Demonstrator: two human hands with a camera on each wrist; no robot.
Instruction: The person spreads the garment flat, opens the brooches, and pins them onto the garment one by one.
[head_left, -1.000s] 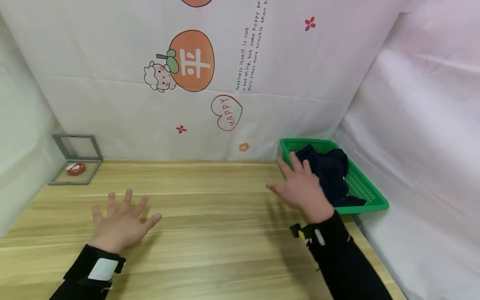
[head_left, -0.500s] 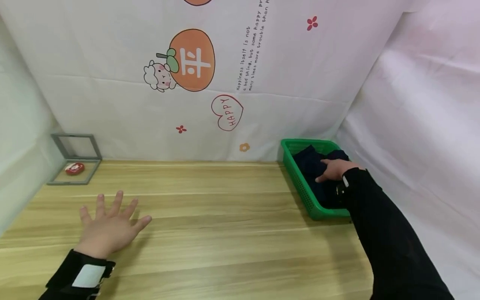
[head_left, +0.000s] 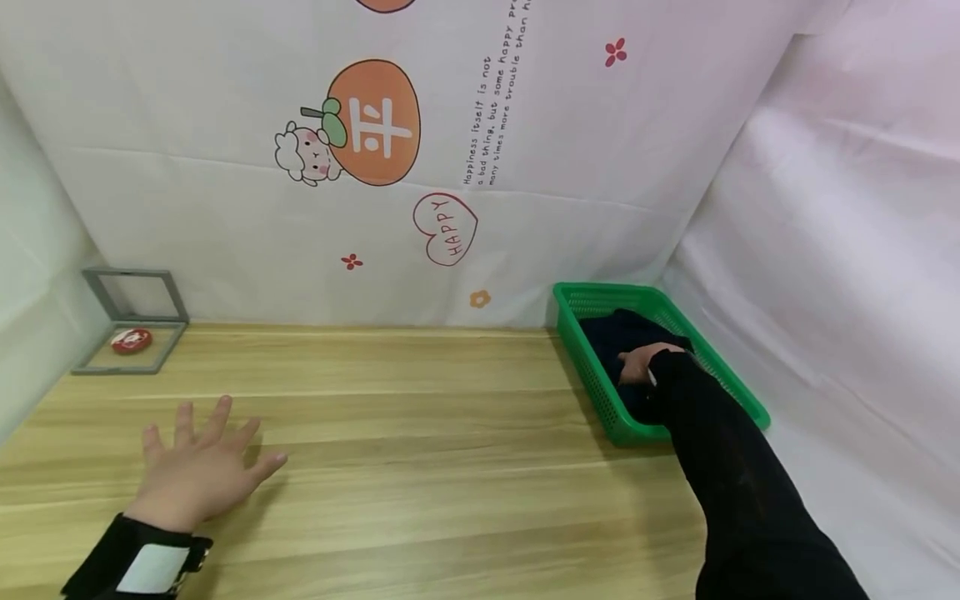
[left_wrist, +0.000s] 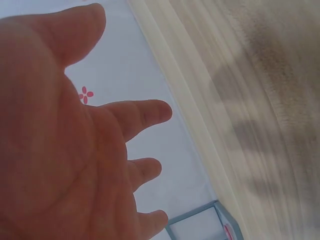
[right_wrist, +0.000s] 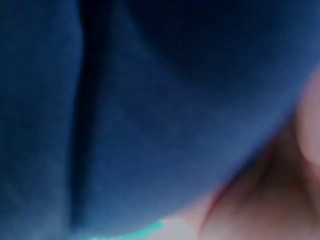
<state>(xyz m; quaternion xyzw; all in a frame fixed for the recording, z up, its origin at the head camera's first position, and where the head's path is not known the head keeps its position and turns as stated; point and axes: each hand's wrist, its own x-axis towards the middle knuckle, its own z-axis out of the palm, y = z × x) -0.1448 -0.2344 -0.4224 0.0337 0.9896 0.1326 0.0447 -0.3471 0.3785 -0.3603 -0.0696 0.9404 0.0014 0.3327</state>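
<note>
In the head view my right hand [head_left: 639,363] reaches down into the green basket [head_left: 603,398] at the right. It grips a crumpled dark blue cloth [head_left: 617,332], and most of the fingers are hidden in the folds. Close up and blurred, the dark blue cloth [right_wrist: 150,125] fills most of the right wrist view, lying against the palm and a finger. What kind of garment or cloth it is cannot be told. My left hand [head_left: 197,479] hovers above the wooden table [head_left: 420,467] with spread fingers, holding nothing; the left wrist view shows its bare palm [left_wrist: 55,145].
A grey hinged frame [head_left: 167,354] stands unfolded at the far left corner, with a small red item [head_left: 131,341] on its lower half. White printed cloth [head_left: 225,217] covers the back; a plain white sheet [head_left: 840,275] hangs beside the basket.
My right hand has gone from above the table beside the basket into it and now grips the dark blue cloth, which has shifted and bunched. My left hand has drifted slightly left and down.
</note>
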